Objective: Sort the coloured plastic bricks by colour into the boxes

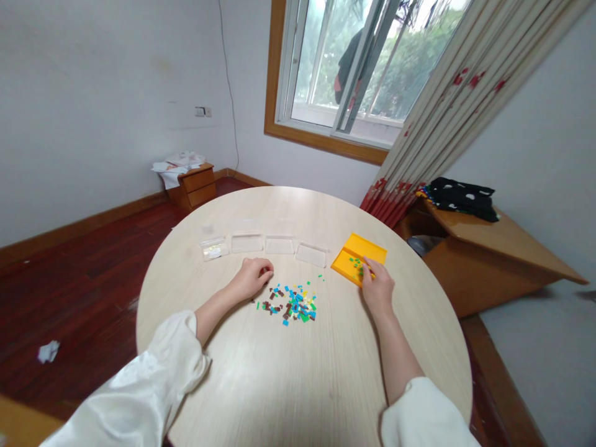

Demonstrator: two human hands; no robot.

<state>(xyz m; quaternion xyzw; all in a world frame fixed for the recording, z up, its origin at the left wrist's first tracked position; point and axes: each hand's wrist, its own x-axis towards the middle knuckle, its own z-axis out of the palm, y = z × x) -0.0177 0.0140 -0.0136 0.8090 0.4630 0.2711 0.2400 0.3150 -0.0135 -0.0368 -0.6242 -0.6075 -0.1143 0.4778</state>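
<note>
My left hand [254,277] rests on the table just left of a loose pile of small toy building bricks [298,304]. Its fingers are curled in, and nothing shows in them. The pile mixes blue, brown, green, yellow and pale pieces. Over on the right, my right hand [378,285] reaches into an open yellow plastic box [347,266], fingertips pinched together low over it. Several green bricks [356,263] lie inside, right by the fingertips. Whether a brick is between those fingers is too small to make out.
Clear plastic boxes [247,243] stand in a row beyond the pile; the leftmost box [215,249] holds pale pieces. A few green bricks [320,276] lie between pile and yellow box. The round table [279,385] is near a window, curtain [419,124] and tilted wooden furniture [493,267].
</note>
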